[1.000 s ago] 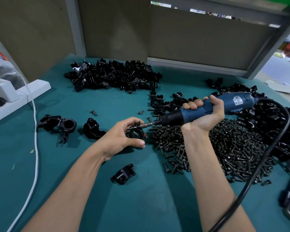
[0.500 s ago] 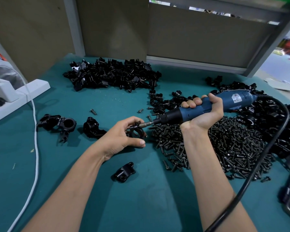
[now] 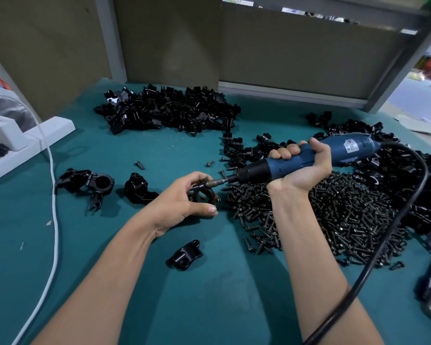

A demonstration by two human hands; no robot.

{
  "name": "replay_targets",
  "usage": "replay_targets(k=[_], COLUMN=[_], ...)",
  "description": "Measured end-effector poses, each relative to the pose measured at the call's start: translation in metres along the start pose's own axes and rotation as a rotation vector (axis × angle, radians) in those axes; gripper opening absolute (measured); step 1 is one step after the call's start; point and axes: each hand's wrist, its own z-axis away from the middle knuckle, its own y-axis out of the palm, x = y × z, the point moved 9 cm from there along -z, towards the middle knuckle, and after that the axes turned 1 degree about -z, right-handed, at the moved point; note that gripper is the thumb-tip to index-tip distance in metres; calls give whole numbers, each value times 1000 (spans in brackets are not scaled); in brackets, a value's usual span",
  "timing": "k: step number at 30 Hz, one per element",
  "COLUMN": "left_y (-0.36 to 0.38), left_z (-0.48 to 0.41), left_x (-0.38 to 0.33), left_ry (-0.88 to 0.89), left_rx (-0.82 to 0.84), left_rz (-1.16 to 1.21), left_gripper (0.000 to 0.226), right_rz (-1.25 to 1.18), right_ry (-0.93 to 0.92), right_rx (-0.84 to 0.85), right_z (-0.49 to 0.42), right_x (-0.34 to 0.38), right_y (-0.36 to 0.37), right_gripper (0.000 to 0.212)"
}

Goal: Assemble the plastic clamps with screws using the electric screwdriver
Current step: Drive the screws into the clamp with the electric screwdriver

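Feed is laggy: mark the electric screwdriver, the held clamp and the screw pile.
electric screwdriver (image 3: 363,150), head view, blue rear body.
held clamp (image 3: 202,193), head view, its black ring.
screw pile (image 3: 334,215), head view, middle of the heap.

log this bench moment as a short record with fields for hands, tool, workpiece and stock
left hand: pinches a black clamp
right hand: grips the blue electric screwdriver
screwdriver bit: tip at the clamp's upper lug
screw pile: on the green mat, beneath the right wrist
clamp parts: heaps at far centre and far right
near the left forearm: one loose clamp half
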Motion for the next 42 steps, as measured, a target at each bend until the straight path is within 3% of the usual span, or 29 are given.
replay_targets(k=[10,14,19,25,35,42], left_y=[-1,5,4,9,-6,-4], left_z=[-1,0,1,3,3,5], left_x=[1,6,1,4,-6,-8], left_ry=[-4,-53,-17,-59,-1,7], left_rx=[0,39,41,88,-8,-10], left_rz=[-33,89,50,-1,264,258], left_gripper=[45,45,45,40,47,41], right_rz=[-14,20,18,27,24,64], right_ry=[-1,-14,0,29,-50,-36], right_rx=[-7,16,138,348,228,235], right_z=[1,2,7,13,9,11], right_x=[-1,2,5,18,29,26], right_y=[-2,1,13,33,20,19], right_gripper=[22,21,13,21,17,17])
